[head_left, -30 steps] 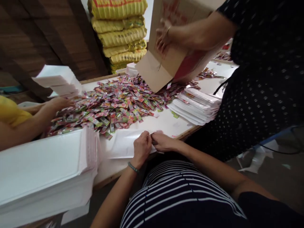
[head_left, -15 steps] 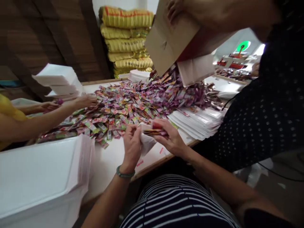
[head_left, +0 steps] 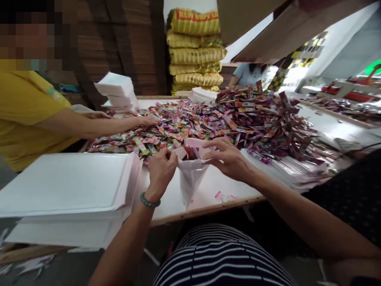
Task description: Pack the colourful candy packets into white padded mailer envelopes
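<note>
My left hand [head_left: 162,169], wearing a green beaded bracelet [head_left: 150,200], pinches the left edge of a white mailer bag [head_left: 193,176]. The bag hangs upright over the table's near edge with its mouth spread. Small colourful sachets [head_left: 190,153] poke up inside it. At the bag's right rim is my right hand [head_left: 228,159], its fingers apart and touching the rim. Just behind both hands lies a large heap of similar sachets [head_left: 184,123], piled higher and darker purple toward the right.
A stack of white mailers [head_left: 65,182] stands at the near left, and more mailers [head_left: 282,171] lie right of my hand. A co-worker in a yellow shirt [head_left: 32,111] reaches into the heap. Overhead at upper right is a cardboard box [head_left: 268,35]. Yellow sacks [head_left: 196,55] rise behind.
The sachets that my right hand held are now inside the bag, and that hand's fingers have spread. The cardboard box has lifted away from the heap, which stands taller. My view has turned left.
</note>
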A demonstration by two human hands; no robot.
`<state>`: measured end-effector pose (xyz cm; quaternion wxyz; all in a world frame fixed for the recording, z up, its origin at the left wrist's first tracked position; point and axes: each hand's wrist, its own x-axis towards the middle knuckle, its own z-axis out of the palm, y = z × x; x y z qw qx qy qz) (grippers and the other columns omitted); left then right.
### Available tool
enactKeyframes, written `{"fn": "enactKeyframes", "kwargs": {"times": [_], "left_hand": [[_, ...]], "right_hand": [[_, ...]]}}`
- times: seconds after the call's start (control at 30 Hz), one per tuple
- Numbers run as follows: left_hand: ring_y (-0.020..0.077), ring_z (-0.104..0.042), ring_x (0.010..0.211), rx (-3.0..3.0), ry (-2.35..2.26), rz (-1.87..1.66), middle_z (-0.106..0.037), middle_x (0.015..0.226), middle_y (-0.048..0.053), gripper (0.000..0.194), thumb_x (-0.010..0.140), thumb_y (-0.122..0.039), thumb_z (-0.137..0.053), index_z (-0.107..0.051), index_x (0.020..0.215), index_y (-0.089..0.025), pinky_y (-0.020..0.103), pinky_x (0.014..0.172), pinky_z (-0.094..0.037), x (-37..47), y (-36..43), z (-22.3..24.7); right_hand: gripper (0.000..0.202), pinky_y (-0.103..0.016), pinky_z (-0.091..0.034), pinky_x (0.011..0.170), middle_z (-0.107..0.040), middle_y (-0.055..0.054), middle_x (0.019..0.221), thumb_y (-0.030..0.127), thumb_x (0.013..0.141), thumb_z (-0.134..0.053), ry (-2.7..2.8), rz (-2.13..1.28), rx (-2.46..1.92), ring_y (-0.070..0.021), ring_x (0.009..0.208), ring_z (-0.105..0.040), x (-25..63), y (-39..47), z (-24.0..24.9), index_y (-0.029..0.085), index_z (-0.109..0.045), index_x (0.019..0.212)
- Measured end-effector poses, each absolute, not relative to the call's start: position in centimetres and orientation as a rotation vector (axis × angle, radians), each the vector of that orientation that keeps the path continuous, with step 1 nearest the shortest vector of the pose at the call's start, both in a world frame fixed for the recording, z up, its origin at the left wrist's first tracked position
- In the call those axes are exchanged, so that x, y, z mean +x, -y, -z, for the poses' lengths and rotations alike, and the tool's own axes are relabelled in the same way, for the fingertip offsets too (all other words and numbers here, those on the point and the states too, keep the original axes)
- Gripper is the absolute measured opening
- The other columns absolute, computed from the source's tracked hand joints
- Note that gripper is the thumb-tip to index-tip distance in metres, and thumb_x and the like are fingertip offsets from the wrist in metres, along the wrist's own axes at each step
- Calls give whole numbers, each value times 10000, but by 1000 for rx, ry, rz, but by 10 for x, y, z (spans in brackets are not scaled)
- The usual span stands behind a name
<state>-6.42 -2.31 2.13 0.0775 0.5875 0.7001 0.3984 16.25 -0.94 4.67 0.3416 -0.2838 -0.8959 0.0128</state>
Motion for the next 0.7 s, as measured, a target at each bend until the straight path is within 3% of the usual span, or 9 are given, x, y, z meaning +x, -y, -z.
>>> {"fn": "enactKeyframes", "kwargs": {"times": [0.23, 0.33, 0.43, 0.5, 0.53, 0.57, 0.63, 0.7], "left_hand": [[155, -519, 596, 1892, -2149, -1123, -614, 622, 16, 207, 794, -249, -473, -616, 659, -185, 272, 586, -293, -62, 31, -41], [152, -513, 583, 1860, -2142, -1224, -595, 612, 9, 227, 822, -250, -447, -620, 691, -182, 272, 587, -292, -60, 36, -38], [148, -512, 583, 1866, -2050, -1237, -582, 600, 6, 213, 815, -263, -482, -603, 659, -182, 267, 585, -298, -56, 38, -30], [144, -508, 579, 1833, -1983, -1253, -572, 586, 2, 224, 816, -277, -499, -581, 630, -184, 262, 581, -308, -52, 38, -24], [141, -508, 578, 1796, -1955, -1289, -569, 581, 0, 237, 823, -287, -501, -570, 621, -185, 260, 581, -316, -50, 38, -21], [138, -510, 579, 1755, -1916, -1330, -568, 580, -1, 249, 829, -295, -504, -558, 612, -186, 257, 581, -326, -47, 39, -19], [129, -517, 571, 1664, -1782, -1410, -568, 575, -5, 262, 835, -298, -515, -531, 600, -186, 249, 576, -351, -41, 41, -16], [116, -519, 540, 1565, -1575, -1460, -566, 562, -14, 265, 855, -309, -506, -526, 622, -186, 238, 563, -378, -37, 41, -10]], "right_hand": [[236, -331, -479, 766, -621, -47, 1071, 220, 900, -518, 2313, 160, -735, -174, 866, -554, 157, 4, -63, 232, -717, 775], [216, -336, -487, 765, -617, -43, 1103, 244, 896, -530, 2226, 231, -762, -168, 855, -560, 159, 4, -67, 235, -713, 783], [229, -347, -509, 779, -622, -52, 1140, 280, 903, -535, 2318, 90, -734, -163, 849, -597, 163, 2, -69, 219, -696, 752], [162, -365, -522, 820, -593, -66, 1234, 323, 892, -573, 2271, -60, -744, -181, 920, -624, 167, 3, -69, 227, -699, 856], [188, -384, -522, 855, -553, -77, 1309, 354, 867, -617, 2180, -136, -767, -202, 991, -624, 168, 6, -66, 248, -683, 1007], [393, -407, -516, 893, -498, -91, 1382, 394, 828, -668, 2078, -221, -785, -225, 1071, -608, 169, 10, -61, 277, -607, 1199], [912, -449, -494, 953, -393, -129, 1481, 472, 732, -751, 1925, -422, -829, -262, 1194, -557, 165, 20, -41, 317, -260, 1486], [1200, -490, -467, 988, -376, -178, 1490, 516, 670, -783, 1853, -587, -956, -294, 1238, -529, 156, 31, -9, 275, 13, 1535]]}}
